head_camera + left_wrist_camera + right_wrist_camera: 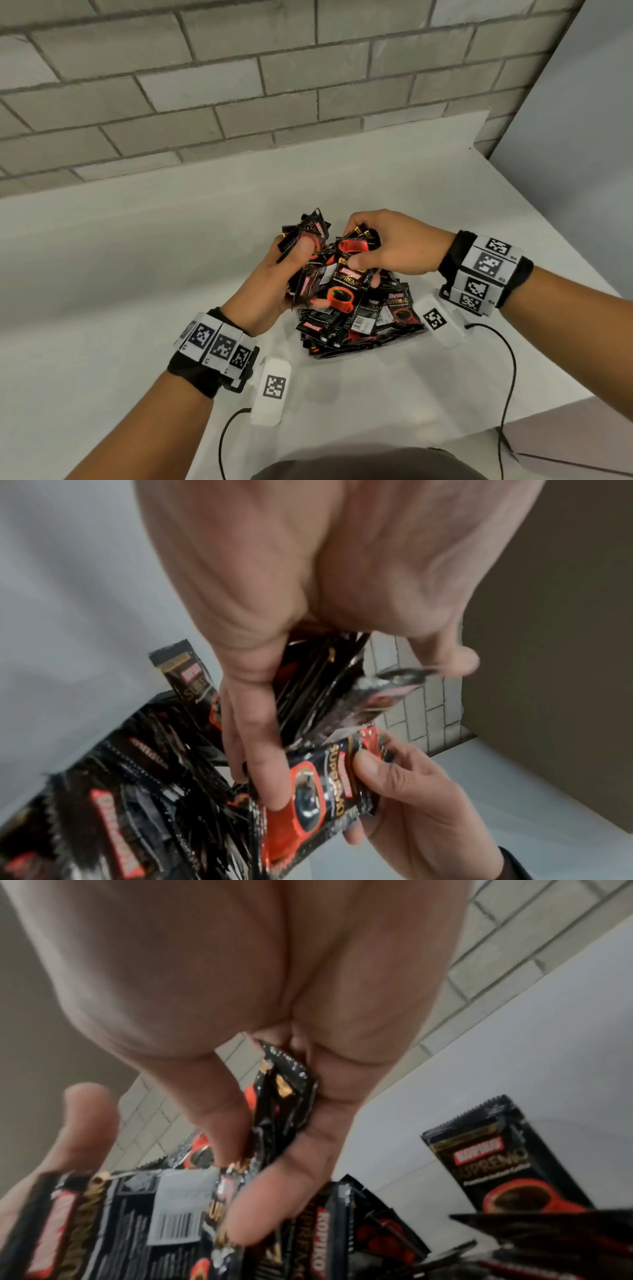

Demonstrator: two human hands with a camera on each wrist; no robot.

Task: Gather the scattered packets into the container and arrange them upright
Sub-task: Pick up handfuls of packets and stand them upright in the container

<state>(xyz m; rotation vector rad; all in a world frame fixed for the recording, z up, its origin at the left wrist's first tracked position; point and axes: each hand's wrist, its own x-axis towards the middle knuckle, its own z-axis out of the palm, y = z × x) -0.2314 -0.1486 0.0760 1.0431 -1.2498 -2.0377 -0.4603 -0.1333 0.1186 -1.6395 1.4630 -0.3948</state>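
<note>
Coffee sachets (356, 329): black-red heap on white table (137, 274). Left hand (274, 284) clutches a bundle; right hand (390, 246) pinches several sachets above the heap.

Container not made out under the heap of packets (356, 325). Left hand (274, 284) fingertips are hidden behind its held bundle. Both wrist views are motion-blurred; packet print is mostly unreadable. Palm of right hand (212, 969) is cut off by the top edge.
</note>
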